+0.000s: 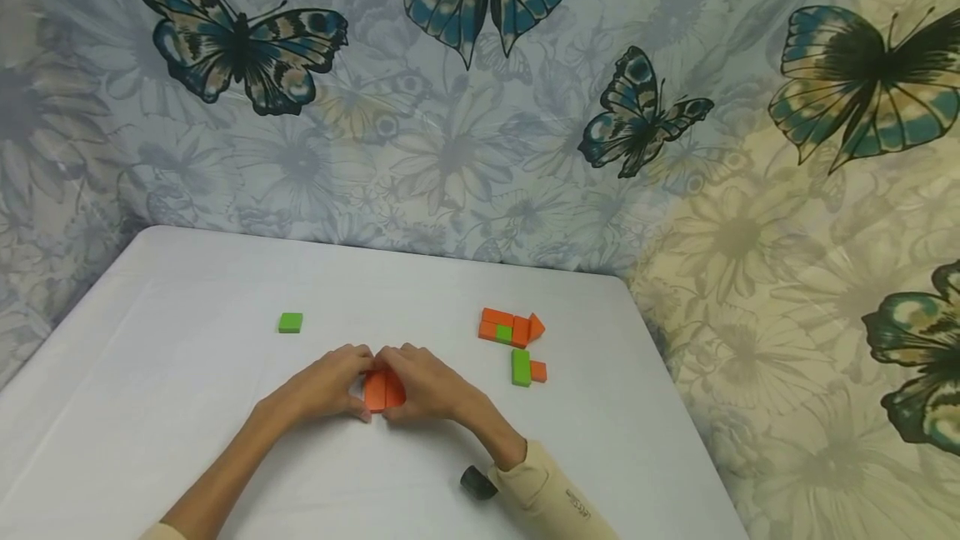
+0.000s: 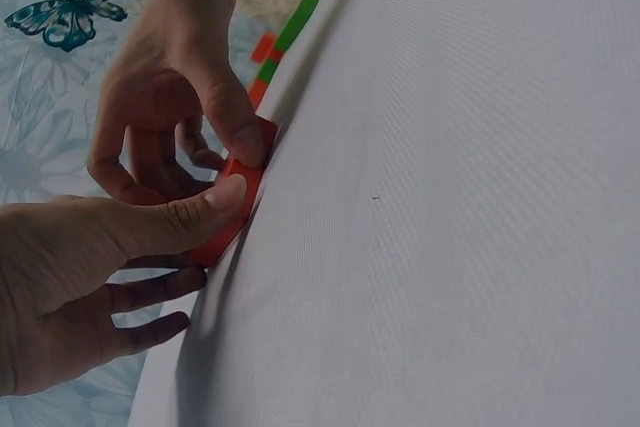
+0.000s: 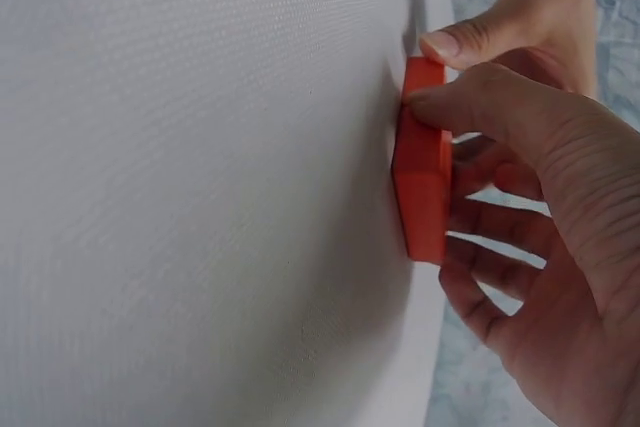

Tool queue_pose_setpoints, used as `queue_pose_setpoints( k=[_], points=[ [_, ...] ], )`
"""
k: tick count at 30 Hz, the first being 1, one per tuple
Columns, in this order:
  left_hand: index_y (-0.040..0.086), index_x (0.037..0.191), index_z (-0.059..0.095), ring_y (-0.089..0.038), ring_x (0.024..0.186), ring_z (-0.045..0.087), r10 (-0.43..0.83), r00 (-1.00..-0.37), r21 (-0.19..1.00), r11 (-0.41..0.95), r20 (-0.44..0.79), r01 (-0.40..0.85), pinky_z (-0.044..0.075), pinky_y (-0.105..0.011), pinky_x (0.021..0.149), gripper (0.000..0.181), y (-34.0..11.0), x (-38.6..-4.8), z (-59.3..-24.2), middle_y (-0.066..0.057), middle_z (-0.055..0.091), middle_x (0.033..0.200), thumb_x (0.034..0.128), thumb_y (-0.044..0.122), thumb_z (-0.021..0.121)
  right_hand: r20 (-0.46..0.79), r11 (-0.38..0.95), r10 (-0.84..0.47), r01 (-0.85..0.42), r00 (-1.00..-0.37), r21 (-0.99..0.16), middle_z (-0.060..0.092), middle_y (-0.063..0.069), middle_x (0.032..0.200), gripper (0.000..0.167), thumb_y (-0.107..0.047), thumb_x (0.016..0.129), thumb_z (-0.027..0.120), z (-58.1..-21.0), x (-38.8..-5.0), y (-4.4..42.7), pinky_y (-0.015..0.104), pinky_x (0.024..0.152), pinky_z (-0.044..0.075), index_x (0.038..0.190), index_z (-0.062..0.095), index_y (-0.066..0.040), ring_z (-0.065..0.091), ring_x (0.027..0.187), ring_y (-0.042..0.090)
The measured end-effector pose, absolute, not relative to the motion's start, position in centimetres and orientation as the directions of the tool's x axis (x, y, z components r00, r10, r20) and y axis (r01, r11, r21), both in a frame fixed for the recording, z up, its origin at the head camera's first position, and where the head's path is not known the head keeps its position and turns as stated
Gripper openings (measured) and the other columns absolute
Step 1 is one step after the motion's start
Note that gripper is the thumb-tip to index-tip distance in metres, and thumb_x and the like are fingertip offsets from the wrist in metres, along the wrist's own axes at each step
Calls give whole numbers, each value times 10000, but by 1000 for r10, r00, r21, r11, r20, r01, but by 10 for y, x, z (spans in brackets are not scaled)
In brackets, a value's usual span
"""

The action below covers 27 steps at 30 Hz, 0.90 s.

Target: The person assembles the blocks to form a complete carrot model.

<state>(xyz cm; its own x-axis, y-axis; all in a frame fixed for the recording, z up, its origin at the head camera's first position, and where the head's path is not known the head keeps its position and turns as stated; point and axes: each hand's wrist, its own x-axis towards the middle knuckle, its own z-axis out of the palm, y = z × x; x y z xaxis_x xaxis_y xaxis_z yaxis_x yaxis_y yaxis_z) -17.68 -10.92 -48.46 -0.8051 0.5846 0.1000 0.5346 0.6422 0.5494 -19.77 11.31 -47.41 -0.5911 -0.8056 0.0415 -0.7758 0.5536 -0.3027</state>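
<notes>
Two orange blocks lie side by side on the white table between the hands. My left hand (image 1: 324,383) holds the left orange block (image 1: 374,391) with thumb and fingers. From the other side my right hand (image 1: 429,386) grips the right orange block (image 1: 394,391). In the left wrist view, the left thumb presses on the near face of the orange piece (image 2: 228,225). In the right wrist view, the right thumb lies on the orange piece's near side (image 3: 422,209), fingers behind it. The hands partly cover the far ends of both blocks.
A green block (image 1: 290,323) lies alone at the left. Toward the right, several orange blocks (image 1: 498,317) surround a small green one, with an orange triangle (image 1: 536,327) at their end. Below them sit a green block (image 1: 521,367) and an orange block (image 1: 538,371). A black object (image 1: 477,482) is beside the right sleeve.
</notes>
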Motion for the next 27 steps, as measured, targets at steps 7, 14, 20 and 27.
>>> queue_pose_setpoints(
  k=[7,14,20,27],
  points=[
    [36,1333,689,-187,1065,616,591,-803,512,666,81,542,583,-392,928,739,-113,-176,-485,5,668,1175,717,347,955,-43,617,-763,-708,-644,-344,645,-21,1344,615,-369,904,822,-466,-198,118,235,1021,513,1406,535,-156,579,1169,125],
    [115,1459,609,-315,1210,614,651,-732,332,658,200,676,548,-549,1014,764,-115,-162,-482,-99,645,1328,811,414,883,33,763,-536,-501,-843,-408,643,102,1399,512,-310,991,727,-453,-214,155,427,1062,572,1423,551,-97,618,1233,260],
    [150,1294,724,-265,1207,621,749,-605,168,582,269,796,549,-480,1001,480,-111,-153,-475,-16,672,1285,891,394,816,198,912,-295,-337,-935,-234,719,223,1178,405,-213,975,726,-447,-238,186,506,835,584,1301,605,-6,659,1029,401],
    [185,1215,751,-227,1169,624,794,-573,107,564,202,819,547,-426,990,378,-108,-150,-474,42,675,1242,912,408,784,61,888,-349,-351,-935,-297,741,179,1042,382,-153,1002,670,-457,-260,188,434,793,605,1337,614,23,686,899,323]
  ],
)
